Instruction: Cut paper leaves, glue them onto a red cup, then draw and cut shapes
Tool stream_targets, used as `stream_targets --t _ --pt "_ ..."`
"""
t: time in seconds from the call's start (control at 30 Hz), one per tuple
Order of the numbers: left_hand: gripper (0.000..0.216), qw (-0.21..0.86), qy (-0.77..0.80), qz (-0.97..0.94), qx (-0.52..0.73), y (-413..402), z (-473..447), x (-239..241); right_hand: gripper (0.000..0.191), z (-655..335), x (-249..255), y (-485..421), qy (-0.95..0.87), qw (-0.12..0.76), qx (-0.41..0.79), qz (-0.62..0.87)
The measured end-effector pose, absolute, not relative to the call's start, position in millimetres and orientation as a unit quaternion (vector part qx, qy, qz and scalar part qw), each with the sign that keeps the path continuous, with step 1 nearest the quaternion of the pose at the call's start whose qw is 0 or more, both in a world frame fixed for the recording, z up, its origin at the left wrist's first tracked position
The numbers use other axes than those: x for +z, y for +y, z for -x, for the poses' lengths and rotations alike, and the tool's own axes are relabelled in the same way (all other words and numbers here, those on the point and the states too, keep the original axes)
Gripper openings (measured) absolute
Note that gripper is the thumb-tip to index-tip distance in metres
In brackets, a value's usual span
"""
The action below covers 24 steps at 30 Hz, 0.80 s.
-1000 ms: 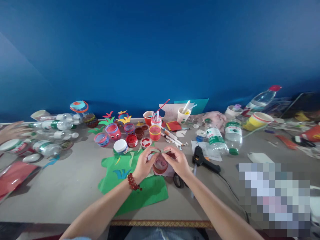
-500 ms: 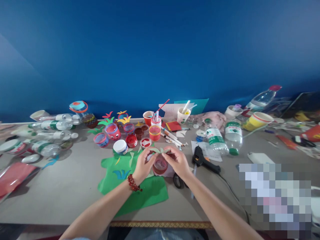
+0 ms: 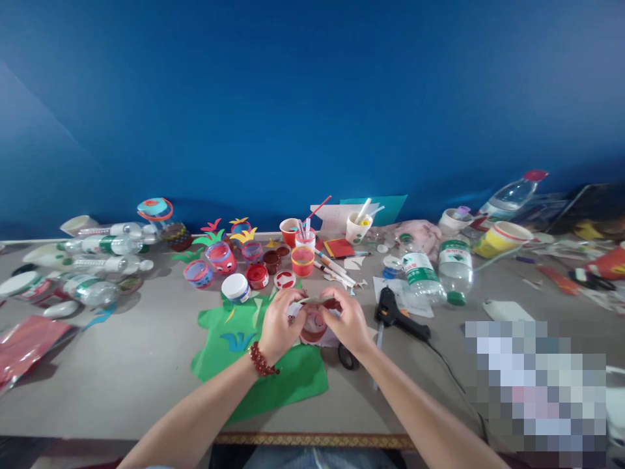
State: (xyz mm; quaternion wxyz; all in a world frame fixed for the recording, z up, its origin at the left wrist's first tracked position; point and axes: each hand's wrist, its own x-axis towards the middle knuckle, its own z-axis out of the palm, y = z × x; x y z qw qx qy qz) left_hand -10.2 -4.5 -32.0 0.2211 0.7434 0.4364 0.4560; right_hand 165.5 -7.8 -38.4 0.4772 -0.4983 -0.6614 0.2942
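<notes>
My left hand [image 3: 279, 327], with a red bead bracelet at the wrist, and my right hand [image 3: 347, 320] meet at the middle of the table. Both pinch a small green paper cut-out [image 3: 316, 300] above a red painted cup with a face [image 3: 313, 326]. The fingers of both hands are closed on the cut-out's ends, and the cup stands between them. Under the hands lies a green paper sheet [image 3: 288, 378] with shapes cut out of it. Scissors [image 3: 346, 355] lie half hidden below my right wrist.
A black glue gun [image 3: 396, 312] lies right of my hands, its cord running toward me. Behind stand paint pots [image 3: 257, 274], decorated cups [image 3: 221, 256], brush cups [image 3: 359, 226] and plastic bottles [image 3: 420, 273]. More bottles [image 3: 92, 260] lie at the left, red paper [image 3: 24, 342] beside them.
My hands have brought the green cut-out down closer onto the red cup. Another person's hand at the far left edge has gone out of view.
</notes>
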Motion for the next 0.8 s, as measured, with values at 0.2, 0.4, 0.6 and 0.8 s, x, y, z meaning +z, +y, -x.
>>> stream_targets --t 0.2,0.4,0.6,0.8 --pt "0.01 0.265 0.423 -0.733 0.463 -5.1 10.7 -28.8 0.007 -164.8 -40.8 -6.7 -0.656 0.478 0.302 0.5" --pt "0.031 0.382 0.356 -0.728 0.443 -3.0 21.2 -28.7 0.012 -169.9 -30.9 -11.2 -0.66 0.476 0.356 0.459" --pt "0.016 0.223 0.332 -0.708 0.582 -1.4 36.1 -30.5 0.027 -179.5 -21.2 -11.2 -0.623 0.537 0.371 0.432" --pt "0.021 -0.05 0.241 -0.87 0.427 -16.8 37.4 -15.1 0.032 -183.2 -24.8 -5.2 -0.528 0.618 0.361 0.456"
